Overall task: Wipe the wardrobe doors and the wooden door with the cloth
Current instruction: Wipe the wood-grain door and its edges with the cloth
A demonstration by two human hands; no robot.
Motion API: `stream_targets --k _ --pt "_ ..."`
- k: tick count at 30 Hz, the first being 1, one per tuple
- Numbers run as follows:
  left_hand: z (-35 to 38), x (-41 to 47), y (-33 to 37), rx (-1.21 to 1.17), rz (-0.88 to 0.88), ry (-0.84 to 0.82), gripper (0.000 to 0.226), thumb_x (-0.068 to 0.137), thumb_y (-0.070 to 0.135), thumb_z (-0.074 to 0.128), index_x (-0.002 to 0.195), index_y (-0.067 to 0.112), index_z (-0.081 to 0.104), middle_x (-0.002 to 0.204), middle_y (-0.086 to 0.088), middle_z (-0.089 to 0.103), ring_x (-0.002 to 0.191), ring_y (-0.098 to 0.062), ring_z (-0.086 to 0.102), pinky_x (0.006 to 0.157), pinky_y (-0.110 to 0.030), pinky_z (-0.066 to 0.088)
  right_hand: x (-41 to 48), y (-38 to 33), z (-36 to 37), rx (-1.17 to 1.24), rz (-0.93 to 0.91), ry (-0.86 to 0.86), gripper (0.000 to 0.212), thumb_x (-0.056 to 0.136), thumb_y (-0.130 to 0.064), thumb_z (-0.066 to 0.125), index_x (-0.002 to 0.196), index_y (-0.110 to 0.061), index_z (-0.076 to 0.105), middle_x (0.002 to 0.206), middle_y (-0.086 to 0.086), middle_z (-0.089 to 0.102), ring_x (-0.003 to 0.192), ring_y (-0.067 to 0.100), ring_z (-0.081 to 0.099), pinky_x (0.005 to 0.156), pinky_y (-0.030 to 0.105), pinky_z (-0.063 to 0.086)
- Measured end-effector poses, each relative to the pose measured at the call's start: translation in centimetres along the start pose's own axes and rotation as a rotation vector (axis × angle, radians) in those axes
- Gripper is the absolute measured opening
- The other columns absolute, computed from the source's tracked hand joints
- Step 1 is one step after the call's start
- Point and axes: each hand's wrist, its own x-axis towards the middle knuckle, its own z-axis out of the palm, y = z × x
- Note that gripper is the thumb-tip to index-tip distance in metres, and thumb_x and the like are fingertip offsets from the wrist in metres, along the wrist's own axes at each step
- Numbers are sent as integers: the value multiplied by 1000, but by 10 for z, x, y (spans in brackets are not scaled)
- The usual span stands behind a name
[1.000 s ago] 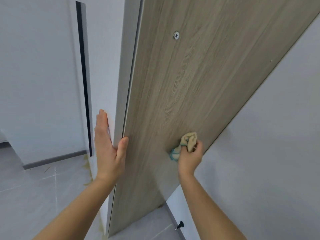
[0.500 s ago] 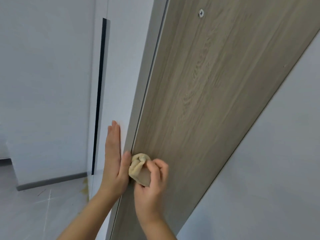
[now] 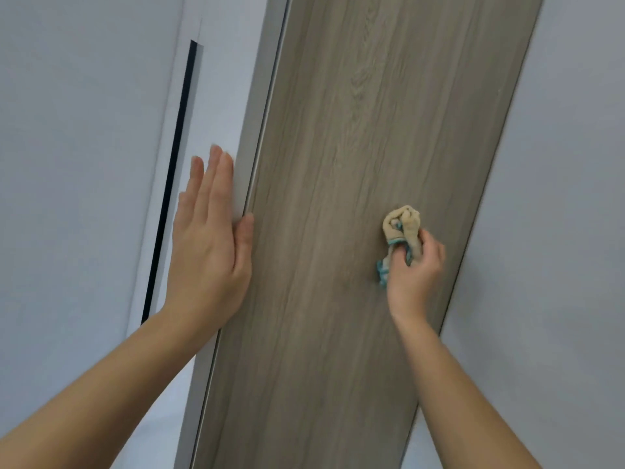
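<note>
1. Gripping the cloth (image 3: 402, 228), the right hand (image 3: 414, 275) presses it against the wood-grain face of the wooden door (image 3: 338, 147). Its fingers (image 3: 429, 245) are curled round the bunched fabric and pinch it against the thumb.
2. The cloth is a beige wad with a teal border. It touches the door toward the door's right side, and a teal end hangs out beside the base of the thumb.
3. The left hand (image 3: 206, 245) lies flat against the door's pale edge strip (image 3: 260, 106). Its fingers (image 3: 213, 177) are straight, pressed together and pointing upward, while the thumb (image 3: 246, 231) wraps round onto the wood face.
4. The two hands are well apart, with bare wood between them.
5. The door runs slantwise through the view, from bottom centre to the top right.
6. Left of the left hand is a white panel (image 3: 84, 164) with a narrow dark slot (image 3: 174, 170) running down it.
7. Right of the door is a plain pale wall (image 3: 558, 231).
8. Both bare forearms come in from the bottom edge.
</note>
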Motion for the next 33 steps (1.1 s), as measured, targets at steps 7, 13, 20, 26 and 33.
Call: stream_targets --k 7,13,20,26,33 --pt "3 -3 -1 15 54 51 58 103 22 34 156 18 10 161 11 12 150 -8 -1 122 -35 8 67 69 -33 -325 246 -41 12 88 -17 60 99 -14 63 102 14 66 92 35 60 71 32 41" --pt "6 -3 -7 19 108 105 56 104 34 28 156 21 11 157 19 11 149 -1 -1 116 -13 2 103 96 -42 -474 365 -30 14 93 -17 57 103 -9 63 93 14 64 77 33 56 66 32 38" --pt "9 -3 -11 14 110 112 61 99 35 30 156 22 10 156 21 12 148 1 1 113 -4 1 114 120 -34 -442 422 38 13 94 -11 50 97 -12 62 73 5 54 54 19 46 55 27 38" --pt "8 -3 -8 -48 86 100 57 102 39 27 155 26 11 155 22 12 148 3 2 112 -3 2 86 119 -22 -362 307 115 8 87 -14 56 87 -11 64 86 18 62 75 38 62 65 42 54" --pt "4 -4 -4 -244 22 61 53 103 21 31 152 34 15 154 29 17 144 12 4 114 -6 7 2 29 2 -117 -70 112 6 86 0 63 82 5 61 86 9 42 64 2 37 58 14 28"
